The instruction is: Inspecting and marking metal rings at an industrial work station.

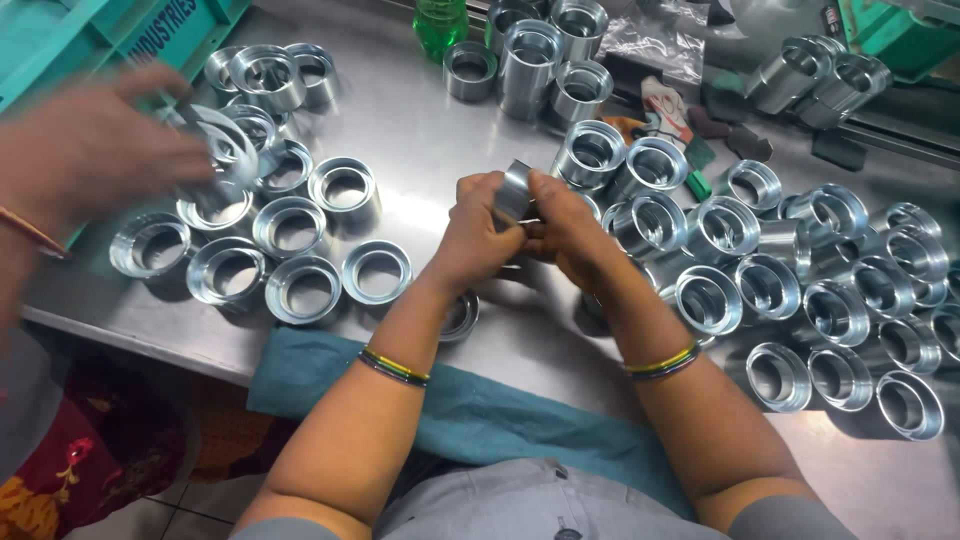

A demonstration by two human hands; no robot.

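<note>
Nearest, teal cloth draped over near table edge. Above it, left hand and right hand together, both clamped on short shiny machined steel ring, held mid-table above steel tabletop. Ring judged rigid, fairly heavy, slick; grip outer wall, not rim. Left cluster of rings; co-worker's blurred hand over it. Right cluster of rings. Far: green bottle; teal crates, contents hidden.

Rings are all shiny silver, counter is dull grey steel, cloth is teal, bottle green, bangles striped green-yellow, crates turquoise.
</note>
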